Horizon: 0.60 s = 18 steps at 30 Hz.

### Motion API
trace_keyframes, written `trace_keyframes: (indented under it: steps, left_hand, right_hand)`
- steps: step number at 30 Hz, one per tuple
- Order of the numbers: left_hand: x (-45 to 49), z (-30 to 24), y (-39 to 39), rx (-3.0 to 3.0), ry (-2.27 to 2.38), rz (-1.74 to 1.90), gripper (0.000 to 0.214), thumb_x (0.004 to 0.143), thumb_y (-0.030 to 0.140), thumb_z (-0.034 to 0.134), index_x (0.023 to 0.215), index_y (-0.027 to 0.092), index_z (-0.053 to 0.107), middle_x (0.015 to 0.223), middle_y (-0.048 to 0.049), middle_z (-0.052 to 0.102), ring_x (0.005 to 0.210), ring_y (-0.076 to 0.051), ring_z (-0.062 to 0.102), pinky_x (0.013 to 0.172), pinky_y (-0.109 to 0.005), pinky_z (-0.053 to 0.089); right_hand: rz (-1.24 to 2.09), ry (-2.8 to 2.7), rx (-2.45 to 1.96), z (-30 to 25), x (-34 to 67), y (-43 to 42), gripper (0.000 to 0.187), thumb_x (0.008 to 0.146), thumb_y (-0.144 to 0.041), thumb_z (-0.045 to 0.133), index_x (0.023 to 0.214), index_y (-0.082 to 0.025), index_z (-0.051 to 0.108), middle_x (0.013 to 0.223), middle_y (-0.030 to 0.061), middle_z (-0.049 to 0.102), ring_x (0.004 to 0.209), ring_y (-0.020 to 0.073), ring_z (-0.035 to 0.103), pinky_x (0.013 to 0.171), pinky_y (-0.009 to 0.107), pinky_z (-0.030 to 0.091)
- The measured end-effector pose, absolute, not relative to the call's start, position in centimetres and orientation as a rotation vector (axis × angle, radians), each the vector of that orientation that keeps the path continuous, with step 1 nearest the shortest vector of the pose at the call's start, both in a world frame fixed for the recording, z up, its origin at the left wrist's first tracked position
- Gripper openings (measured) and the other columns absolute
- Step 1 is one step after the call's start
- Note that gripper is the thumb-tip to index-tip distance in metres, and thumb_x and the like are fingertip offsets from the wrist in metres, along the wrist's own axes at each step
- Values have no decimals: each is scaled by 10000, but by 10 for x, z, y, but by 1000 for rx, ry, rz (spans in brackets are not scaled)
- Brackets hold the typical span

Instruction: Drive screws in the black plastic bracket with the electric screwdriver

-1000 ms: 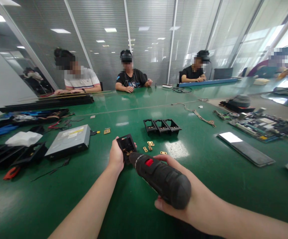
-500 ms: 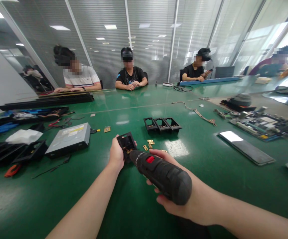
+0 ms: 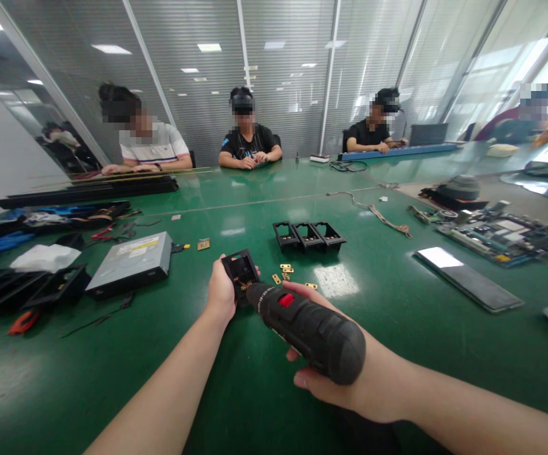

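My left hand (image 3: 221,285) is closed around the side of a black plastic housing (image 3: 241,260), a small open frame with brass-coloured bits inside. In my right hand (image 3: 335,379) is a black cordless screwdriver (image 3: 311,328) with a red switch on top. Its nose points into the lower part of the housing, and the bit's tip is too small to make out. Several small brass plates (image 3: 287,270) lie on the table just beyond the screwdriver. Behind them stand three similar black frames (image 3: 308,235) side by side, with brass pieces in them.
On the left are a silver optical drive (image 3: 134,259), black trays (image 3: 27,287) and an orange-handled tool (image 3: 23,322). A phone (image 3: 466,280) and a circuit board (image 3: 505,234) lie to the right on the green table (image 3: 236,392). Several people sit across the table.
The screwdriver and housing stay nearly in place. Fingers of my right hand have shifted slightly on the grip, uncovering a brass plate beside them.
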State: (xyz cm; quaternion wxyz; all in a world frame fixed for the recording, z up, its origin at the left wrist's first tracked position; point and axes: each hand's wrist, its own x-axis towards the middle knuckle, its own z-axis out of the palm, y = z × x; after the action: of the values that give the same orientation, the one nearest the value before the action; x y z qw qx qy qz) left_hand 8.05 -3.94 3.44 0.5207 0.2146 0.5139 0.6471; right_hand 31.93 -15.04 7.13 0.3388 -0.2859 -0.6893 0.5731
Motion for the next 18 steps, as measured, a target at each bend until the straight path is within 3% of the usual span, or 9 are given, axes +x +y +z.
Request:
trace_keyframes:
  steps: [4,12,18]
  left_hand:
    - [79,33,-39,504,1230,1550,485,1107,441,393,956,152,752,717,-135,797,700,-296,817,630,-346,638]
    - [80,33,-39,471,1219,1548,463,1099,455,419,984,159,756,713,-122,796,696,-298,817,621,-352,641]
    - [80,34,-39,471,1226,1544,471,1089,466,420,1003,152,760,724,-126,796,712,-304,819,626,-353,635]
  right_hand:
    - [1487,-1789,-782,71,315,-152,1128,768,-219,827,1756,-267,283,1177,82,758,906,233,728,863,440,631]
    - [1440,-1866,-880,72,319,-153,1199,789,-268,865,1797,-281,217,1186,110,798,907,268,767,824,450,620]
    - [1503,-1801,-884,72,317,-152,1223,779,-301,922,1783,-238,226,1054,51,770,913,257,755,952,511,625]
